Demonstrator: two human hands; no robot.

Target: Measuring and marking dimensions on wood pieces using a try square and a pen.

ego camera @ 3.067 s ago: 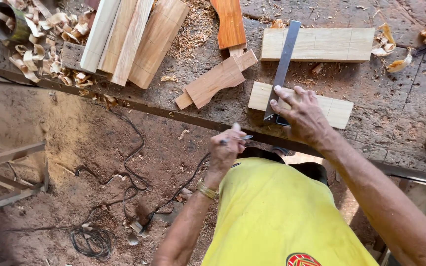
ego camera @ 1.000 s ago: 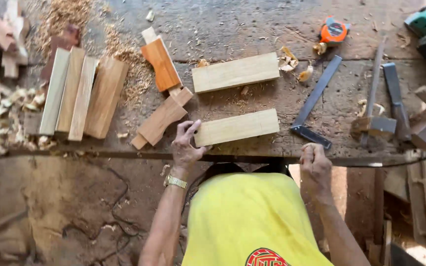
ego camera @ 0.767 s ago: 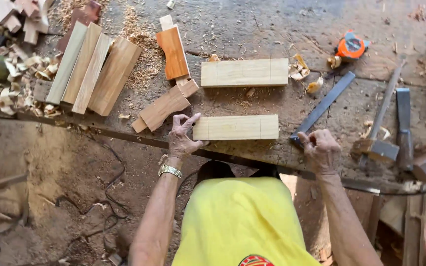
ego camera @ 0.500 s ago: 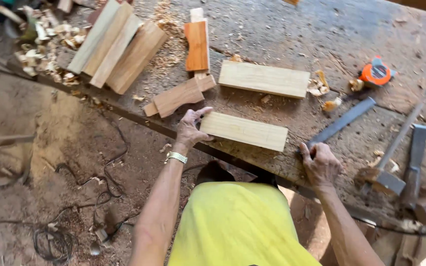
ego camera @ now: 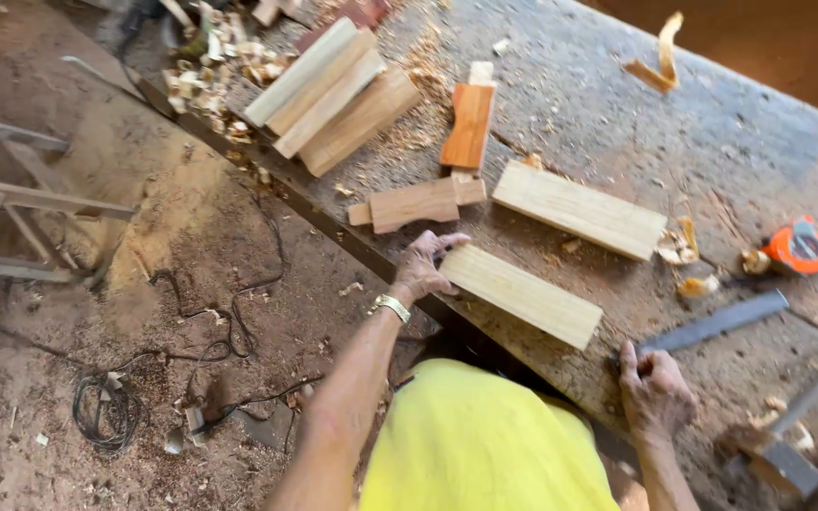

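My left hand [ego camera: 421, 268] is curled loosely around the near end of the pale rectangular wooden board [ego camera: 521, 295], fingers draped over its corner, so it's touching more than gripping. That board lies flat near the front edge of the rough grey workbench [ego camera: 617, 85], angled across it. My right hand [ego camera: 655, 390] is closed at the bench edge, thumb up, right at the handle end of the grey steel try square [ego camera: 712, 324]; can't honestly tell if it's clamped on the handle or just resting there.

A second pale board [ego camera: 577, 208] lies just beyond mine. An orange tape measure [ego camera: 795, 247] sits further right, with curled wood shavings [ego camera: 682, 248] between. No containers I can make out.
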